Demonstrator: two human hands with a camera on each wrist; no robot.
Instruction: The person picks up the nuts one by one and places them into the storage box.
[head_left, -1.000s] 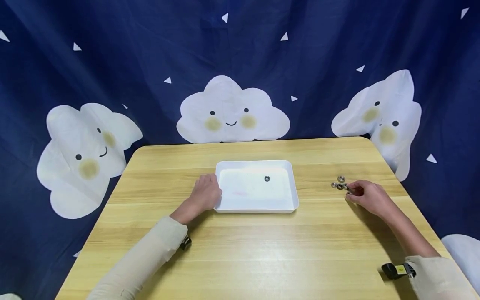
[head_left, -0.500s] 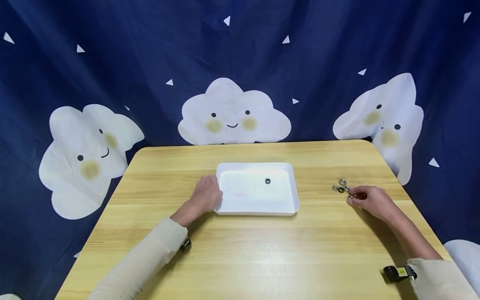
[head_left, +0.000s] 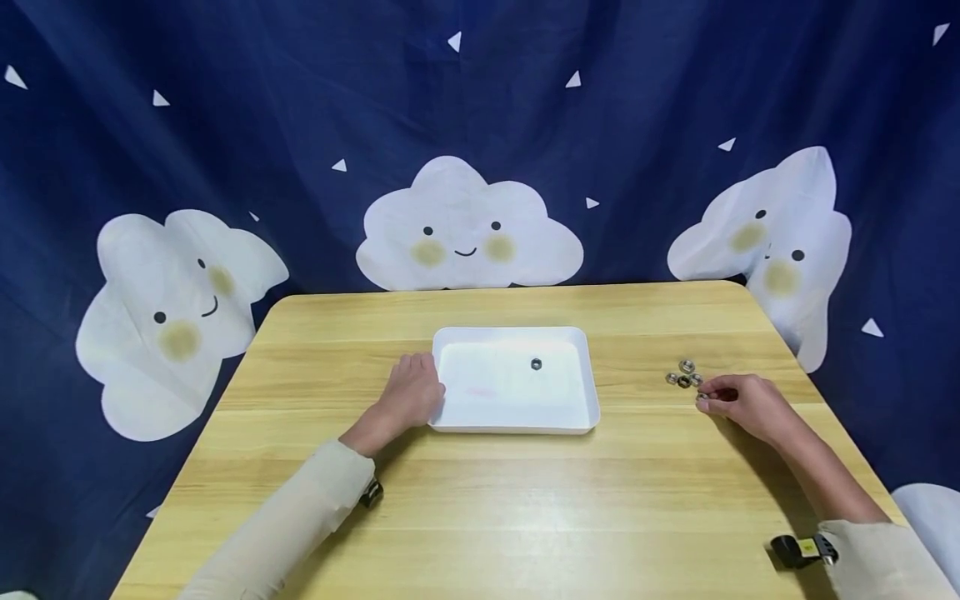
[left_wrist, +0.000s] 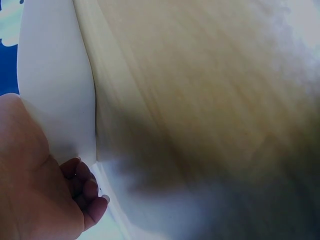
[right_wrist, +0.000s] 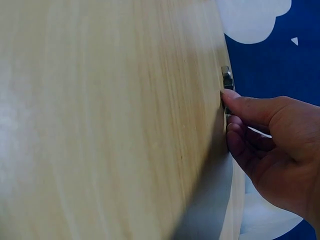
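In the head view, my left hand [head_left: 412, 392] grips the left wall of a white rectangular tray [head_left: 480, 423], fingers curled at its edge. A single metal nut [head_left: 536, 364] lies inside the tray, right of its middle. Over on the right of the table, my right hand [head_left: 750, 404] pinches a small nut [head_left: 702, 397] between thumb and fingertips, low at the tabletop. Just beyond those fingertips several loose nuts [head_left: 684, 381] sit in a cluster. In the right wrist view the fingers partly hide the pinched nut [right_wrist: 227, 111].
The light wooden table [head_left: 525, 500] has rounded far corners. Behind it hangs a dark blue curtain [head_left: 637, 100] with white cloud prints. A black wrist camera [head_left: 798, 550] sits at the right sleeve, close above the tabletop.
The right fingertips have drawn slightly toward me and closed on the nearest nut. My left hand and the tray keep their places; the head view has shifted a little.
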